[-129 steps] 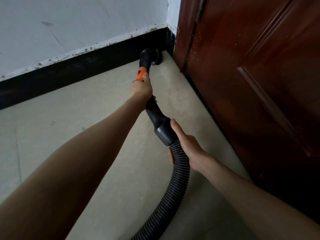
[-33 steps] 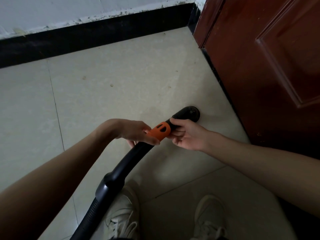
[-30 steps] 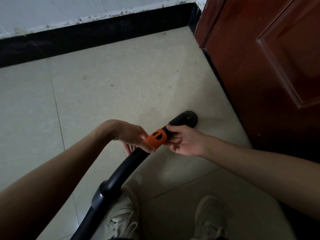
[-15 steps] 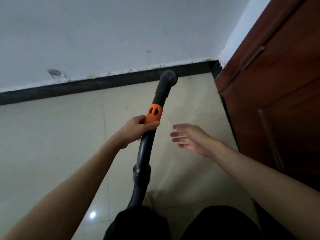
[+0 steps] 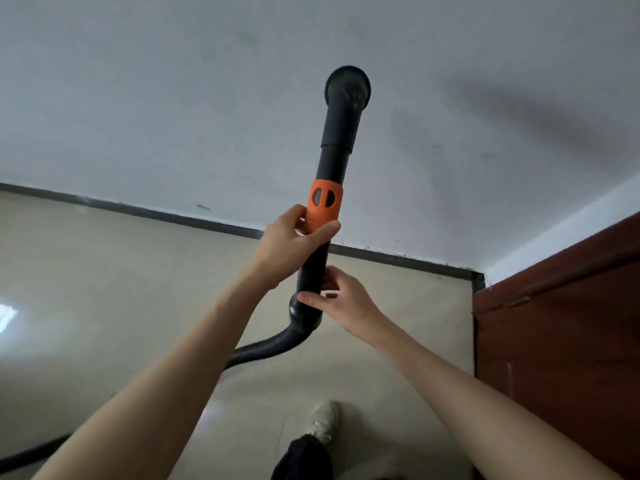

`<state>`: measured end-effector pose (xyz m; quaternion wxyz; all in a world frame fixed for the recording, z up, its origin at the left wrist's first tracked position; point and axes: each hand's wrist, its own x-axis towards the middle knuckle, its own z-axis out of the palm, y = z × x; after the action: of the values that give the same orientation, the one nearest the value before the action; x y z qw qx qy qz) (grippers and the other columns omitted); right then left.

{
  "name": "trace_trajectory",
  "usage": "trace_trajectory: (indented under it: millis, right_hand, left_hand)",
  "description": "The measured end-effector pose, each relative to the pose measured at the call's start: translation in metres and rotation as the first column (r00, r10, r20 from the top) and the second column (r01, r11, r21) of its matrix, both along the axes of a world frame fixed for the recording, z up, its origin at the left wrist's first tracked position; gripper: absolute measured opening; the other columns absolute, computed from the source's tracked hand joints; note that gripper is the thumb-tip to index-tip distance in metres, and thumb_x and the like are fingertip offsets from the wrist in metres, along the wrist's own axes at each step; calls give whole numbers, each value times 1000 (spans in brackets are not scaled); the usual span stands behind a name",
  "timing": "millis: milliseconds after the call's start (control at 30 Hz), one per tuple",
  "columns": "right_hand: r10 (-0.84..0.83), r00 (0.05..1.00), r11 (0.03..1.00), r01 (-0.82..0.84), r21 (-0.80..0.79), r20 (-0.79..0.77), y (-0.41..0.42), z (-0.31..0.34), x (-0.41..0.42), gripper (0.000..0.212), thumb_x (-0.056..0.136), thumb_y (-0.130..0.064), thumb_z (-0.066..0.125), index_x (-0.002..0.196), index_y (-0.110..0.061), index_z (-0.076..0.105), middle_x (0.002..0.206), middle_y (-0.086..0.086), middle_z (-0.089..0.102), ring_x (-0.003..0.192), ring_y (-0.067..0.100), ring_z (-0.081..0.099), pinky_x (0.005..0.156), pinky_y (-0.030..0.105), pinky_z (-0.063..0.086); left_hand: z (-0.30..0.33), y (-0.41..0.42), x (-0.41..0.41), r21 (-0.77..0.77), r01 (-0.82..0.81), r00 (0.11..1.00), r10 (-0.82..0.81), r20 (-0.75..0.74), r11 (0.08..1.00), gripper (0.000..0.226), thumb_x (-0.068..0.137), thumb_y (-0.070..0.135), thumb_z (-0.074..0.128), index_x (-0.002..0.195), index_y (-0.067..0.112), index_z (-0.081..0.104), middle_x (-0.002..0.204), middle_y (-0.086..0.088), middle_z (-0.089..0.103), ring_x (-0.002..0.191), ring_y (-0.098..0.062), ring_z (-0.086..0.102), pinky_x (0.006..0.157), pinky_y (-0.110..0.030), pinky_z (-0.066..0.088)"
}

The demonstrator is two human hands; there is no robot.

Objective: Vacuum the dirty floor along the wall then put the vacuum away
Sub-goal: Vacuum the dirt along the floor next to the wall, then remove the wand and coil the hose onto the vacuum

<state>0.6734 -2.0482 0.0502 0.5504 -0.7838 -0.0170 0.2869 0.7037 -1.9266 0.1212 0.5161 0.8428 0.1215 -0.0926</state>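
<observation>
In front of the white wall [image 5: 173,98], your left hand [image 5: 291,240] grips the black plastic vacuum wand [image 5: 337,140] at its orange collar [image 5: 325,206], while your right hand [image 5: 341,303] pinches the wand lower down.

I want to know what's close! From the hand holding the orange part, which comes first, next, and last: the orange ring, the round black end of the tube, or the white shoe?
Counting from the left hand:
1. Orange ring: touching it, just above the fingers.
2. Round black end: up at the top of the tube.
3. White shoe: far down on the floor.
</observation>
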Motion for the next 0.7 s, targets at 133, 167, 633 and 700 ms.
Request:
trace_trajectory:
  millis: [133, 167, 633, 700]
  right_hand:
    - [93, 990, 994, -98, 46, 101, 64, 101, -1, 37, 87, -26, 72, 119, -13, 60, 115, 1, 68, 110, 16, 62, 101, 35, 46]
    - [121, 986, 989, -130, 65, 117, 80, 124, -4, 35, 88, -24, 71, 119, -11, 60, 115, 2, 68, 110, 17, 62, 101, 35, 46]
    - [633, 701, 700, -699, 145, 327, 303, 329, -97, 14, 94, -18, 62, 107, -18, 58, 105, 5, 68, 96, 21, 65, 87, 26, 51]
    - [700, 625, 622, -771, 135, 346, 342, 345, -107, 13, 96, -18, 59, 108, -20, 57, 105, 3, 67, 97, 20, 65, 90, 28, 51]
  left_hand:
    - [110, 57, -22, 75, -154, 983, 145, 110, 985, 34, 86, 41, 64, 95, 10, 56, 81, 5, 55, 70, -13, 53, 70, -28, 44]
    - [134, 72, -29, 76, -199, 974, 188, 129, 977, 34, 86, 42, 64, 96, 10, 57, 81, 5, 55, 71, -14, 54, 72, -30, 46]
    - [333, 296, -218, -202, -656, 698, 686, 204, 728, 33, 91, 33, 61, 113, 9, 57, 104, -7, 66, 92, -17, 67, 72, -23, 57]
    - [345, 332, -248, -253, -654, 680, 701, 216, 713, 24, 92, 23, 60, 112, 9, 59, 103, -7, 68, 93, -19, 68, 78, -26, 57]
